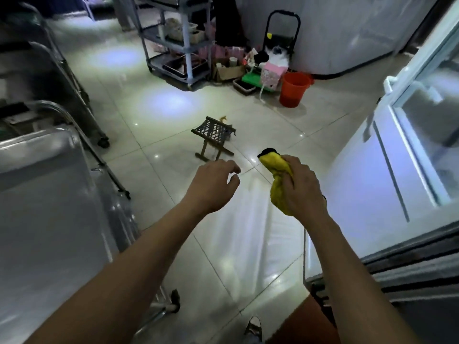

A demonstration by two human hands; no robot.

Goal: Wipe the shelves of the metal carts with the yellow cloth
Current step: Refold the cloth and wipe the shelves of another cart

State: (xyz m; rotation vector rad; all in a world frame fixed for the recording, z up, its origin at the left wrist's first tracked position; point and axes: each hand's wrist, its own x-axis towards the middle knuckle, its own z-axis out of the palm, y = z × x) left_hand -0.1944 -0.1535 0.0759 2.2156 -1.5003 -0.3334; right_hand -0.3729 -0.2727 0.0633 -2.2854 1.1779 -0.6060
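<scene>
Right hand (301, 187) grips one yellow cloth (274, 170); left hand (214, 184) fingers loosely curled, empty.

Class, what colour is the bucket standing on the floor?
The bucket is orange-red, seen in the head view.

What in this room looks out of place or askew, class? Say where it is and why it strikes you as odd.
The small folding stool stands alone in the middle of the tiled floor, leaning to one side, away from the clutter by the far wall. Near the orange bucket, boxes and bags lie heaped in disorder. No spill shows.
</scene>
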